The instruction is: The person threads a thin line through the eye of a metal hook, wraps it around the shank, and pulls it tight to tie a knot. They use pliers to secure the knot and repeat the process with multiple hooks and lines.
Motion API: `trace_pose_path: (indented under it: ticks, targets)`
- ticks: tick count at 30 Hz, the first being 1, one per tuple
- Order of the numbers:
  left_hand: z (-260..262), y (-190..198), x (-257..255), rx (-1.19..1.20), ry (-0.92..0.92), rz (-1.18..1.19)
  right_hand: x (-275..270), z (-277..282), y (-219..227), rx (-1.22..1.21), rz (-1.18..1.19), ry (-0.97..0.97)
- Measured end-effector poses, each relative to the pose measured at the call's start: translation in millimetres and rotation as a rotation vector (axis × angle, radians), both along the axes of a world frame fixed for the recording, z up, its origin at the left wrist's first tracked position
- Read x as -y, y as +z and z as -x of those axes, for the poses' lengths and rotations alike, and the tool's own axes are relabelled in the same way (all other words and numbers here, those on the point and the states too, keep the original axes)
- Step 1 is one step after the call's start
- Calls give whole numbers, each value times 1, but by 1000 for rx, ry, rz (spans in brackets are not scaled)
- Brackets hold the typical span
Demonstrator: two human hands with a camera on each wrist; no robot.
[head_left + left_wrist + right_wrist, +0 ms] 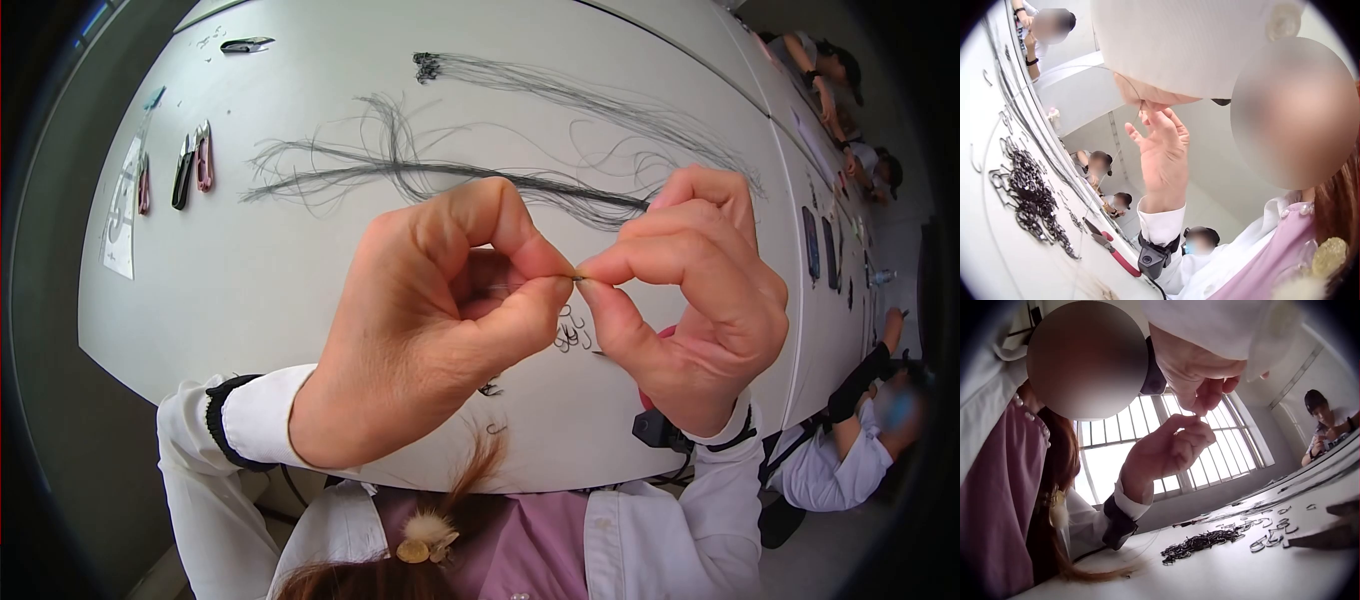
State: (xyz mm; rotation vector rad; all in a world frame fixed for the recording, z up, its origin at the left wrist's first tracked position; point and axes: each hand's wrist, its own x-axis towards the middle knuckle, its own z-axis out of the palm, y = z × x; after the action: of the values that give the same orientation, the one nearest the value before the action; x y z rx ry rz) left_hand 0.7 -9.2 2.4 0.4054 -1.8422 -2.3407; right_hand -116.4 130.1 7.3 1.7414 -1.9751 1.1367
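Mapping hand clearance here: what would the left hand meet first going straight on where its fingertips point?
Probably the right hand, whose pinching fingertips face the left hand across a tiny dark piece; exact depth is unclear.

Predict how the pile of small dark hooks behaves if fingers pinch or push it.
The pile of small dark hooks will probably lift as a snagged clump, since the bent shapes overlap. Each hook looks thin, so likely light. A push would probably shear the pile and scatter stray hooks across the flat white table.
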Motion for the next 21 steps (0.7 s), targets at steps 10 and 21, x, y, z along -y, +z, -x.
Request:
trace_pose_path:
  ticks: [10,21]
  targets:
    - [-3,4,-1,-71,22,196,-3,0,6,298,-85,54]
    - [3,-7,-2,-512,143,893,-8,-2,9,602,-153,75]
